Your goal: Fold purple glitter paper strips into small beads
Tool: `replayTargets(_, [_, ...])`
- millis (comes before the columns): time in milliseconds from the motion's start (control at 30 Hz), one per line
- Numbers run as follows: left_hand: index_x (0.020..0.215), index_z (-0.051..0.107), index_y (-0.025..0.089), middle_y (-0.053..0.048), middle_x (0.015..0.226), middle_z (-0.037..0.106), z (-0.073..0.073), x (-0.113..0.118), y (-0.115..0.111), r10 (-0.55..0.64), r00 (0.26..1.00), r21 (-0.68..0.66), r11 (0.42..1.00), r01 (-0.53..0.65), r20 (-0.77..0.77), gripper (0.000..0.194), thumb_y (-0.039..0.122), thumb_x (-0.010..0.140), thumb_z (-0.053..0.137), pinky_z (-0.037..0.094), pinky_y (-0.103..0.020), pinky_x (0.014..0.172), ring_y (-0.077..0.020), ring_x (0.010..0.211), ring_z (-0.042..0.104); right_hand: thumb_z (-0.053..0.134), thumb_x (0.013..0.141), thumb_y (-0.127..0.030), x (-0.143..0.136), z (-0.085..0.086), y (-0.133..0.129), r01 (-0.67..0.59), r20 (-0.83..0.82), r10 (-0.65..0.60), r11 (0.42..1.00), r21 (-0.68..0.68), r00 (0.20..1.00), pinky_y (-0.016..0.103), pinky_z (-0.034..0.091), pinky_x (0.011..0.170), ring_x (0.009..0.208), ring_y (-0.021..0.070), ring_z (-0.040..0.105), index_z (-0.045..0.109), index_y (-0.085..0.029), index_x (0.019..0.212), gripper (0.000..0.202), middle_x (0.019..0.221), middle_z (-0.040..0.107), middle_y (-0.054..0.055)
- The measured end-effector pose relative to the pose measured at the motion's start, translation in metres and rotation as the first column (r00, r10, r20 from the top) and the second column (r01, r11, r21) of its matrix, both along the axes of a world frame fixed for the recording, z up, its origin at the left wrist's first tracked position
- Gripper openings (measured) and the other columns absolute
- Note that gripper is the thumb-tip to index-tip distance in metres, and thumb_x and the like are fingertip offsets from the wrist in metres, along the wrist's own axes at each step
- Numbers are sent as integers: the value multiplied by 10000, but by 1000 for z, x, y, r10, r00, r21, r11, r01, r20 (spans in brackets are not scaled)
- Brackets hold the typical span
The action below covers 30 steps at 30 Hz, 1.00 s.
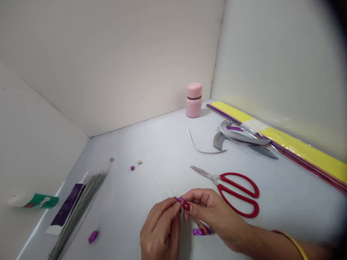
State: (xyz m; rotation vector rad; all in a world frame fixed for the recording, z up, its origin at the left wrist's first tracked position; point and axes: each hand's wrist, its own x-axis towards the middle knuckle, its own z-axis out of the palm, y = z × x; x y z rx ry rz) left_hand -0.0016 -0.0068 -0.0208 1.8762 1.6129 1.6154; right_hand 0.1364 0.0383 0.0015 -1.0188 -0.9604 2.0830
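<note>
My left hand (162,229) and my right hand (207,209) meet at the front middle of the table. Pinched between the fingertips of both is a small shiny purple strip (180,199), partly covered by the fingers. Another stretch of purple strip (198,232) shows under my right hand's lower fingers; whether it joins the pinched piece cannot be seen. Just right of my right hand lie red-handled scissors (238,195), blades slightly apart and pointing left. A small folded purple piece (93,237) rests at the front left.
Thin wires (78,213) lie beside a purple-and-white tube (67,207) and a green-and-white tube (40,201). Tiny purple (132,168) and silver (139,162) bits sit mid-left. Grey strips (244,136), a yellow-topped sheet pack (298,142) and a pink flask (193,104) stand farther back.
</note>
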Motion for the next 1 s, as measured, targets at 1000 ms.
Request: replayTargets(1000, [755,665,193,-9,718,663,12,0,1,5,970,-374,923,89,244,87,173,781,585,454,-187,620,-127,649,618,680,675,-378,-3,-7,2,-5,162,-2,999,42,987,164,302,352,339,21,373,555,-140,674,269,561,574,-45])
